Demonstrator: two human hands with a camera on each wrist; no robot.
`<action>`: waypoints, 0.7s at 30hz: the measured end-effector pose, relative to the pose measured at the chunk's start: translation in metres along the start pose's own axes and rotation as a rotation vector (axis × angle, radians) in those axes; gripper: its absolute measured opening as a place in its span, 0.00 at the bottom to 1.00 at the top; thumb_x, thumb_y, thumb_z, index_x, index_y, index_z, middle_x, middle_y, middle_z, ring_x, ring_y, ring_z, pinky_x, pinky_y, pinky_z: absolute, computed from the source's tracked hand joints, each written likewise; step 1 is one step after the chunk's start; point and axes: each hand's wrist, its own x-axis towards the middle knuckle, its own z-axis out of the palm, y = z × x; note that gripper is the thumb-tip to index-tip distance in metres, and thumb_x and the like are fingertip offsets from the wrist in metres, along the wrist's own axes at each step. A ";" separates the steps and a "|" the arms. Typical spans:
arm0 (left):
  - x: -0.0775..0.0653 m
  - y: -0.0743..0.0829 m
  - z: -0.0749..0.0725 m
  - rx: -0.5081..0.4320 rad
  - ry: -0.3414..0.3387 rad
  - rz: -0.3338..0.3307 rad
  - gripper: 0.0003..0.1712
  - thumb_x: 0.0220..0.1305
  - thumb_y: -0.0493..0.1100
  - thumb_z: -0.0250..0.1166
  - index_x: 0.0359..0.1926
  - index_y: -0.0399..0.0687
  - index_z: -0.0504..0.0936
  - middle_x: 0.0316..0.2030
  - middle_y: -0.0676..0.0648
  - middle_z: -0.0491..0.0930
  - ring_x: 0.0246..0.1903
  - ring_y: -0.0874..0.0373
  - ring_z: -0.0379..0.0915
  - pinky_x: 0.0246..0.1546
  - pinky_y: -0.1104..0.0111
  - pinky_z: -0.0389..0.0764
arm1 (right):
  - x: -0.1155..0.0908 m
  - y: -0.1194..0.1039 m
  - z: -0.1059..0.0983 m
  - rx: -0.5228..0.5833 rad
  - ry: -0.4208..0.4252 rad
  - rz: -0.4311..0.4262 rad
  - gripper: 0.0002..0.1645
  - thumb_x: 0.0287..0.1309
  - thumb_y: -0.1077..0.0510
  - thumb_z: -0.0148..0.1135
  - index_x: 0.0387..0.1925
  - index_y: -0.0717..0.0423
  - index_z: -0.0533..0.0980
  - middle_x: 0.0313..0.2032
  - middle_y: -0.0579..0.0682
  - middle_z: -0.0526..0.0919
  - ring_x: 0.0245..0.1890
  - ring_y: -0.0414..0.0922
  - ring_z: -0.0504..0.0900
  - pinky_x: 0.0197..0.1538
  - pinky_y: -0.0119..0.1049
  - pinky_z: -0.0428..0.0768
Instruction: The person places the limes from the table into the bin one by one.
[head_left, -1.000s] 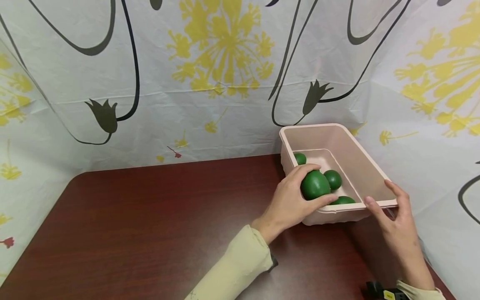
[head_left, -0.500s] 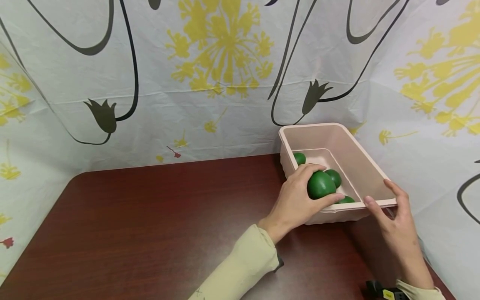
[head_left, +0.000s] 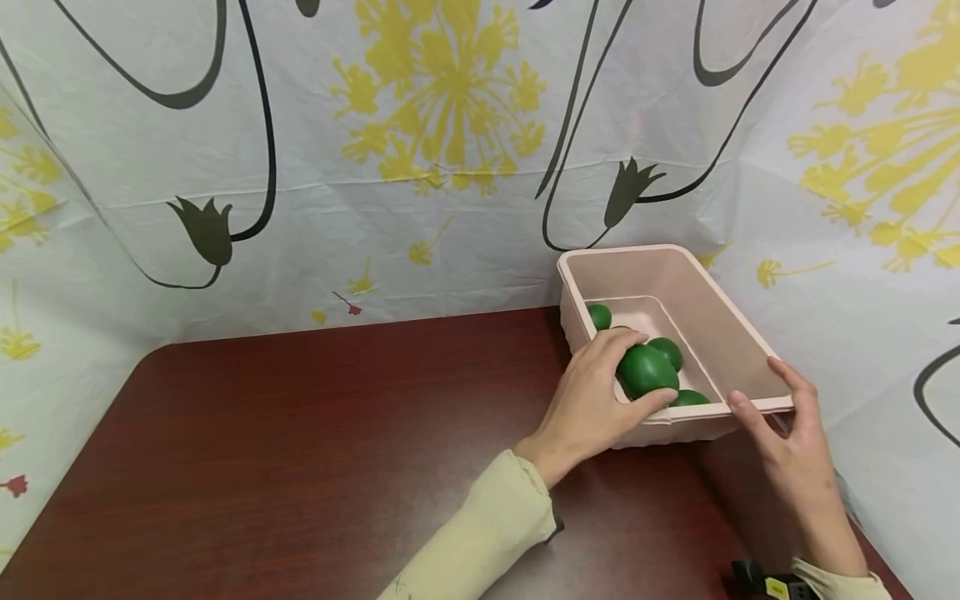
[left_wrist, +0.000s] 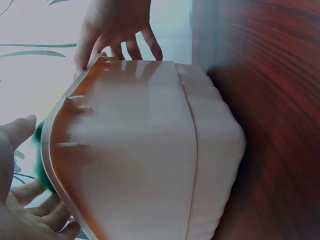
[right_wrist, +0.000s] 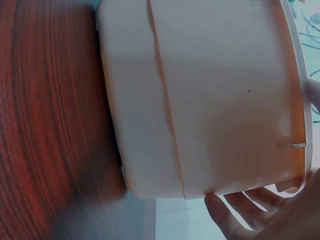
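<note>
My left hand (head_left: 588,392) reaches over the near left rim of a pale pink plastic bin (head_left: 708,325), thumb and fingers around a smooth dark green ball (head_left: 647,372). In the left wrist view the green ball (left_wrist: 42,157) shows above the rim, between the thumb and the fingers. Inside the bin lie more green balls: one by the left wall (head_left: 599,317), one just behind the held ball (head_left: 667,353), one by the near wall (head_left: 690,398). My right hand (head_left: 798,454) holds the bin's near right corner, thumb at the rim, fingers along the outer side.
The bin stands on a dark red-brown wooden table (head_left: 300,450), at its back right. A white curtain (head_left: 300,158) with yellow flowers and dark stems hangs behind and on the sides. A black strap device (head_left: 772,581) sits at the right wrist.
The left hand has moved slightly right and further over the bin with the green ball, which now sits a little lower between the fingers. The right hand has stayed at the corner.
</note>
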 end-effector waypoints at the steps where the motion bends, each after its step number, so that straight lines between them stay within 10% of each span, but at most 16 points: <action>1: 0.000 -0.001 0.000 0.000 -0.001 0.003 0.35 0.63 0.61 0.73 0.67 0.56 0.76 0.66 0.57 0.75 0.66 0.61 0.73 0.67 0.73 0.73 | 0.000 0.000 0.000 0.000 0.002 -0.001 0.46 0.73 0.54 0.60 0.82 0.33 0.49 0.81 0.51 0.49 0.72 0.32 0.60 0.58 0.07 0.62; 21: -0.030 -0.020 -0.021 -0.041 -0.014 -0.039 0.30 0.69 0.57 0.69 0.67 0.57 0.76 0.71 0.56 0.69 0.73 0.63 0.66 0.69 0.65 0.76 | -0.001 -0.003 0.000 -0.008 -0.003 0.011 0.45 0.73 0.54 0.60 0.82 0.32 0.49 0.81 0.50 0.48 0.71 0.33 0.61 0.57 0.06 0.61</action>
